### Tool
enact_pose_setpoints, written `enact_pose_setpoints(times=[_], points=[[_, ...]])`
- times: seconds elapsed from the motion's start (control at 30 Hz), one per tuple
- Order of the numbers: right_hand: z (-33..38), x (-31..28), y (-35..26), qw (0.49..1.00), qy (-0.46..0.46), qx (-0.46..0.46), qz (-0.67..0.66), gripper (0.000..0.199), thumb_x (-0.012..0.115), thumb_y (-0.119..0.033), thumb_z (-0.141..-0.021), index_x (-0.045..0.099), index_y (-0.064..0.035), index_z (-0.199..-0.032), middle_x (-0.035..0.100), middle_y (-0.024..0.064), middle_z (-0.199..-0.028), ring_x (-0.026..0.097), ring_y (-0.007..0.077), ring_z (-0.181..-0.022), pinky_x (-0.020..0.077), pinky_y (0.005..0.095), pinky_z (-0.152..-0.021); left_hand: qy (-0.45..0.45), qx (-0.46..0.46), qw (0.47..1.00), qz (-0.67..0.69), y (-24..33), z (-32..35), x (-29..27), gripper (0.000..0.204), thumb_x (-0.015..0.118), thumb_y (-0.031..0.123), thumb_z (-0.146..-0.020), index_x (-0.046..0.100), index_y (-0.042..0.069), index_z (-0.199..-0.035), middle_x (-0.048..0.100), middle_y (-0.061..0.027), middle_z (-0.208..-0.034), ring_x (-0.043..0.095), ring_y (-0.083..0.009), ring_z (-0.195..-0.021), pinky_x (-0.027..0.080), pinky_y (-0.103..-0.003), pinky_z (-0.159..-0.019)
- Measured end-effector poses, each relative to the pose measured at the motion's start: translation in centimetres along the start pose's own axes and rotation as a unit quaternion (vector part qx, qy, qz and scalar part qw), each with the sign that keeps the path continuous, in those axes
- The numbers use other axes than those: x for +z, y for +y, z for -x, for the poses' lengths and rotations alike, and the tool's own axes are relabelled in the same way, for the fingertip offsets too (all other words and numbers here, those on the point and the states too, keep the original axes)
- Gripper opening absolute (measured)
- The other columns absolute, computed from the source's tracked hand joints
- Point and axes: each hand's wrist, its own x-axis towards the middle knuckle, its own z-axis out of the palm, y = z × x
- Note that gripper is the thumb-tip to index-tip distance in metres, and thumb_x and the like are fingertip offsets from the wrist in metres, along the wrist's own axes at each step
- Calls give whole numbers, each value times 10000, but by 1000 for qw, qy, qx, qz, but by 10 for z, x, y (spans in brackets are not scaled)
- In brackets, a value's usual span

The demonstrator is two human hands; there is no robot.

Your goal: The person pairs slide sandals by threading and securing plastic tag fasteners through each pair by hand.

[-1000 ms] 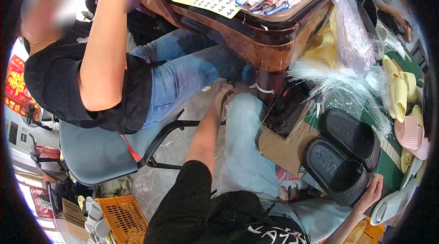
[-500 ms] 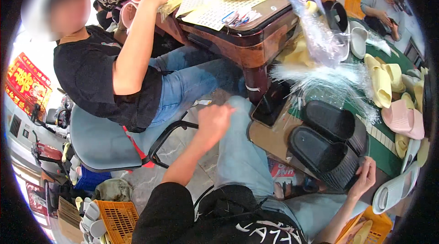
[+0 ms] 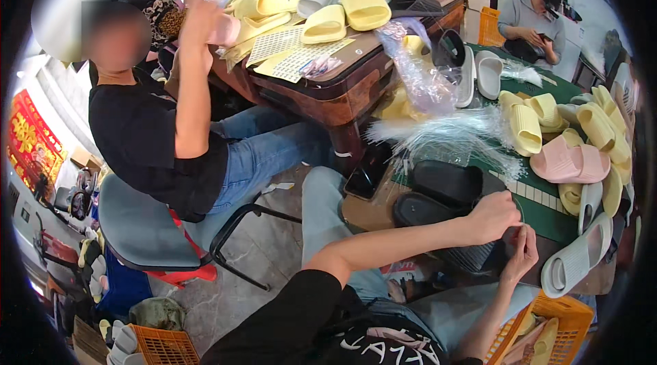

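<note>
A pair of black slide sandals (image 3: 446, 182) lies side by side on a brown cardboard piece (image 3: 365, 215) at my lap. Over their front right end, my left hand (image 3: 494, 218) is closed, its fingers pinched together. Just below it, my right hand (image 3: 522, 255) is closed too, fingertips pinched. A thin clear strand (image 3: 522, 217) shows between the two hands; its ends are hidden in the fingers. My left forearm crosses above the sandals and covers part of them. Beyond them, a loose bundle of clear plastic strands (image 3: 445, 133) spreads over the green tabletop (image 3: 547, 221).
Yellow, pink and grey slides (image 3: 571, 159) are piled at the right. A phone (image 3: 369, 172) lies left of the sandals. An orange crate (image 3: 564, 310) stands lower right. A seated person (image 3: 147, 105) works at the left beside a wooden table (image 3: 328, 91) heaped with slides.
My left hand has swung right from over my knee to meet my right hand by the black slides. The view has shifted, and the person at the left has raised a pink slide.
</note>
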Motion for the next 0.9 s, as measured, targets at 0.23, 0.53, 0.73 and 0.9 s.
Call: enact_pose_setpoints(times=[0.23, 0.53, 0.73, 0.9], points=[[-4, -7, 13, 999, 26, 21, -35, 168, 512, -91, -897, 589, 58, -909, 557, 7, -858, 491, 68, -765, 398, 179, -660, 23, -118, 989, 85, 19, -12, 24, 198, 572, 179, -804, 474, 28, -886, 550, -137, -778, 542, -328, -777, 436, -400, -715], [3, -7, 11, 999, -10, -2, -37, 134, 523, -74, -888, 588, 42, -892, 549, -8, -814, 470, 58, -743, 387, 177, -643, 98, 33, 993, 59, 12, -14, 20, 168, 640, 150, -706, 525, 29, -696, 478, -114, -818, 460, -287, -828, 380, -373, -774], [3, -15, 31, 998, -11, -11, -55, 164, 539, -150, -898, 607, -8, -944, 538, -35, -822, 484, 43, -743, 408, 185, -658, -28, -57, 990, 126, 12, -11, 28, 228, 568, 200, -815, 443, 16, -768, 553, -174, -663, 561, -382, -681, 416, -458, -570], [2, -8, 26, 999, -33, -4, -27, 169, 548, -170, -892, 591, -20, -956, 486, -34, -737, 412, 36, -615, 349, 169, -550, 54, -112, 982, 139, 4, -8, 26, 208, 555, 180, -839, 455, 8, -774, 554, -189, -621, 569, -378, -641, 414, -454, -534]])
